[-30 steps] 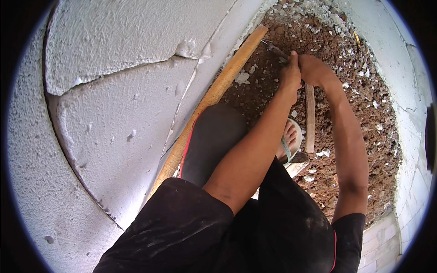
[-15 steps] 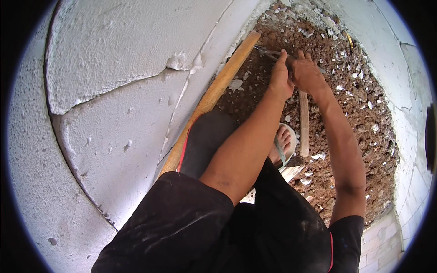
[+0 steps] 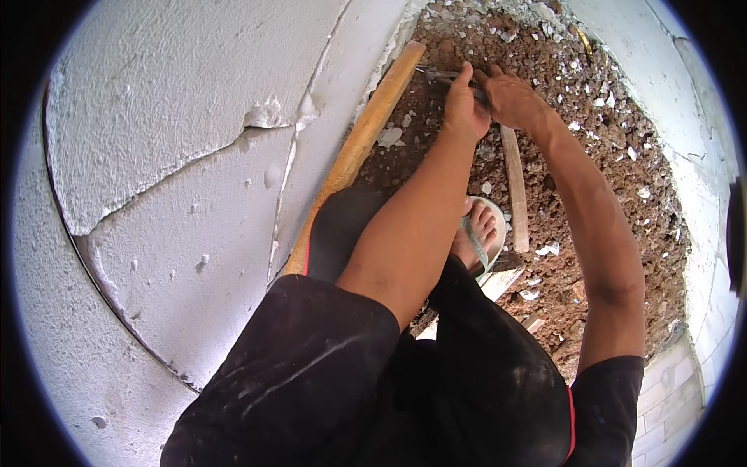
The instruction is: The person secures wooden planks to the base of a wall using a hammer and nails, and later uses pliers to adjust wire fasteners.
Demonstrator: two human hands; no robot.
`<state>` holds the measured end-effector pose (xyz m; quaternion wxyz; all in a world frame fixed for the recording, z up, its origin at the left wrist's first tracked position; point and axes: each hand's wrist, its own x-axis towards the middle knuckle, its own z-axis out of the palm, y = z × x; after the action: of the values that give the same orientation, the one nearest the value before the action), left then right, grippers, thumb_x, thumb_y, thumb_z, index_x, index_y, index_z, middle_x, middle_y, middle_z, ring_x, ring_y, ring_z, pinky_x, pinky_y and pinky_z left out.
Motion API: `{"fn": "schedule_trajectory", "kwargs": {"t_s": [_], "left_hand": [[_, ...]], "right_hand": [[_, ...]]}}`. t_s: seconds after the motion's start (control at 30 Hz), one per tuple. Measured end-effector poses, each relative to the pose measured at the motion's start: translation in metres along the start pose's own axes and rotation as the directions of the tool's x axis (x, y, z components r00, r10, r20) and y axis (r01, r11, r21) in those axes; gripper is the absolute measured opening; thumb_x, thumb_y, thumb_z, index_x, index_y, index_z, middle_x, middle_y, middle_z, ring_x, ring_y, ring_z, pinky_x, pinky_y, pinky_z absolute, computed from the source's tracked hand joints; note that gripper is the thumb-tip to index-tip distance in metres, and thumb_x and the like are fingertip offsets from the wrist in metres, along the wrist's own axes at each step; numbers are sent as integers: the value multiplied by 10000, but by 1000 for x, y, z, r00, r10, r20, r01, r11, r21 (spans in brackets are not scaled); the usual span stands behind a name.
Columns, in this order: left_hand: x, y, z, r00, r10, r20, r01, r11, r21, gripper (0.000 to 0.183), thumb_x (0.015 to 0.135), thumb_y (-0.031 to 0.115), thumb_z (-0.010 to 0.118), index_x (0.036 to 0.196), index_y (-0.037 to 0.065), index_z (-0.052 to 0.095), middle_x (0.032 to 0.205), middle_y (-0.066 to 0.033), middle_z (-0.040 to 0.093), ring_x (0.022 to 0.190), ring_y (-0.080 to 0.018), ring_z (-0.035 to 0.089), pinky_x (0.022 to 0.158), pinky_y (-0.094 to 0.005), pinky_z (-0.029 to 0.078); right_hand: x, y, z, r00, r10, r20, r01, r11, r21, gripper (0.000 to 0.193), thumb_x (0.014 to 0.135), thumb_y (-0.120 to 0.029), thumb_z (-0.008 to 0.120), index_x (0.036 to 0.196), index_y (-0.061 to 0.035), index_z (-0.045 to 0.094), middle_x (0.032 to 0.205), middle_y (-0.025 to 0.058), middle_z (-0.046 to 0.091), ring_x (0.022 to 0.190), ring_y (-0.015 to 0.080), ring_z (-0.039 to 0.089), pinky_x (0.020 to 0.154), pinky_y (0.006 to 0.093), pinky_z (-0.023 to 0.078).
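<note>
My left hand (image 3: 467,113) is closed, thumb upward, around a slim dark metal tool (image 3: 441,75) whose kind I cannot make out. The tool's thin end reaches the upper end of a long wooden bar (image 3: 381,105), which leans along the wall on the left. Close beside it, my right hand (image 3: 515,100) has its fingers bent down against the same spot, and what they grip is hidden. From under the right hand a flat wooden handle (image 3: 514,191) runs down toward my foot; its upper end is covered.
Loose brown soil (image 3: 599,194) with white rubble fills the narrow strip. A cracked white block wall (image 3: 202,194) stands on the left, another pale wall (image 3: 661,93) on the right. My sandalled foot (image 3: 476,237) is beside the handle, with a pale wood piece (image 3: 502,284) below.
The view has shifted, so the walls, bar and hands sit a little further up and left. The wooden handle is slightly more tilted. Both hands stay close together at the metal tool.
</note>
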<state>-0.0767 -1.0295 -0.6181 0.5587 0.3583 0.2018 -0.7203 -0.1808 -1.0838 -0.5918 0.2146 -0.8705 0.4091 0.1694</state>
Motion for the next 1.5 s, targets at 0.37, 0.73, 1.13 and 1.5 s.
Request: {"fn": "schedule_trajectory", "kwargs": {"t_s": [0.37,0.73,1.13,1.5], "left_hand": [[16,18,3,991,-130,-43,128,991,-40,422,1104,427,284,1206,126,562,1235,-77,646,1146,-275,621,968,-498,508],[5,30,-2,996,-67,-67,57,989,-136,356,1081,476,411,1070,156,566,1059,-37,642,1031,-261,633,937,-451,507],[-3,22,-8,990,59,-126,-50,996,76,293,1105,357,393,1168,99,517,1103,-76,612,1037,-266,627,905,-477,536],[-40,19,58,951,-137,-277,246,879,410,544,1066,505,428,1339,38,490,1272,-150,574,1225,-310,549,1026,-522,463]], "right_hand": [[5,-41,-76,988,1,156,0,1000,-8,227,801,-113,629,954,-10,761,987,182,760,958,356,738,824,435,604],[9,-38,-56,1000,13,19,-11,995,-95,210,869,-138,626,997,-50,767,991,166,757,943,370,740,806,462,605],[0,-47,-58,990,40,135,-39,999,-12,290,926,-212,606,1162,-77,706,1100,194,735,1020,349,723,870,463,588],[-51,6,-13,980,174,-93,-155,971,183,294,933,-121,580,1201,-11,633,1031,204,735,946,362,723,805,465,586]]}}
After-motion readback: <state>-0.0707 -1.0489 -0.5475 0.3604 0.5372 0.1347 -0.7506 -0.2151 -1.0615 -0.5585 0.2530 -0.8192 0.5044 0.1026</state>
